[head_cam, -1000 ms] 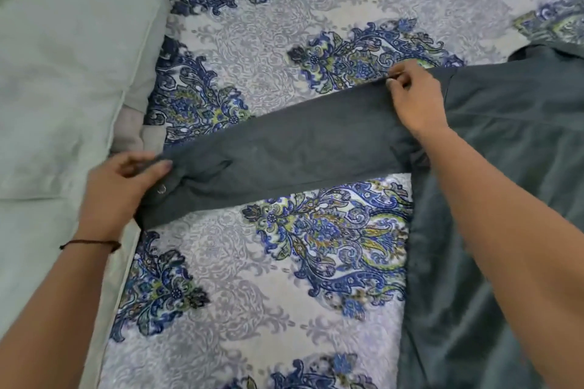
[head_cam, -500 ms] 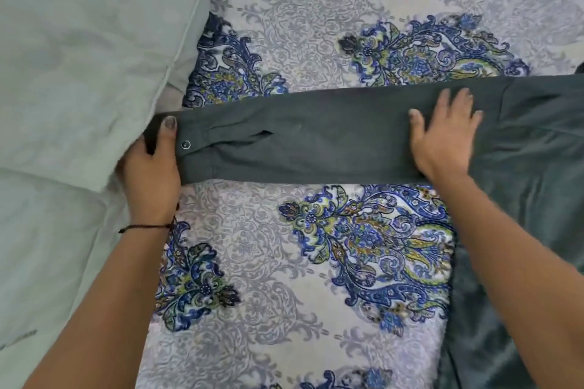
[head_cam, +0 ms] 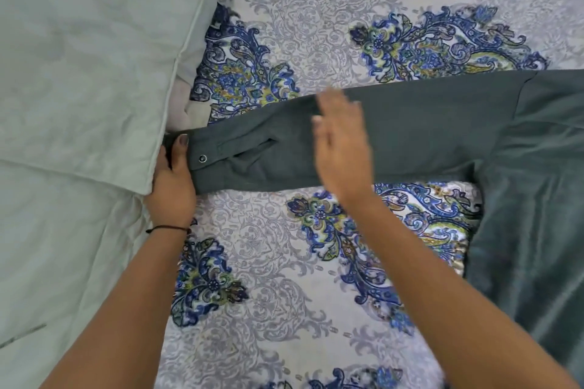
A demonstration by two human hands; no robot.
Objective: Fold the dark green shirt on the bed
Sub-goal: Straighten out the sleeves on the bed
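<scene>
Paisley blue-and-grey bed sheet (head_cam: 284, 262) fills most of the view, with a pale green pillow (head_cam: 79, 57) to the left hand's outer side. Dark green shirt (head_cam: 537, 199) lies flat on the bed, body off past the right hand, one sleeve (head_cam: 426, 129) stretched out sideways toward the left hand. Left hand (head_cam: 172, 186) is clamped on the cuff (head_cam: 208, 151), thumb on top beside the snap button (head_cam: 202, 158). Right hand (head_cam: 343, 142) is flat, fingers apart, over mid-sleeve; blurred, so contact is unclear, holding nothing. Fabric looks light, soft, limp, and likely to wrinkle or slide on the sheet. Best grip points, I judge: cuff edge and shoulder seam, pinching, not scooping. Sleeve's long axis runs from the left hand across to the shirt body, cuff end pointing at the pillow.
</scene>
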